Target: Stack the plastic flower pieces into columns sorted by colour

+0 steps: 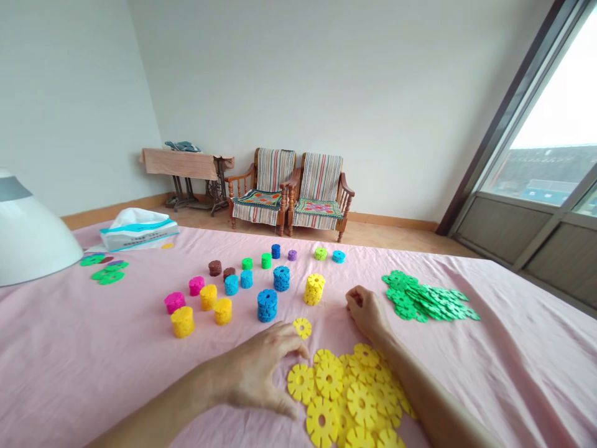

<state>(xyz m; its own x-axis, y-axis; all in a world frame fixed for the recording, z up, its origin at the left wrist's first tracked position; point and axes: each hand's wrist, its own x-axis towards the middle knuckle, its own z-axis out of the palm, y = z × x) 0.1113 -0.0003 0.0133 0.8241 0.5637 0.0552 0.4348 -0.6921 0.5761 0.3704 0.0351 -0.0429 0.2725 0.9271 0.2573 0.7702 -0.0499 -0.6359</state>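
Note:
My left hand (263,367) hovers at the left edge of a loose pile of yellow snowflake discs (361,401), thumb and fingers apart, nothing visible between them. A single yellow disc (303,328) lies flat just beyond its fingertips. My right hand (367,311) is closed with the fingers curled in, low over the cloth past the pile; whether anything is inside is hidden. To its left stands a stack of yellow discs (314,289). A heap of green discs (424,298) is spread on its right side.
Several short disc stacks stand on the pink tablecloth (116,373), including blue (267,305), orange-yellow (182,322) and magenta (175,303). At left are a tissue box (140,230), loose discs (109,272) and a white rounded object (35,236). Two wooden chairs (319,193) stand beyond.

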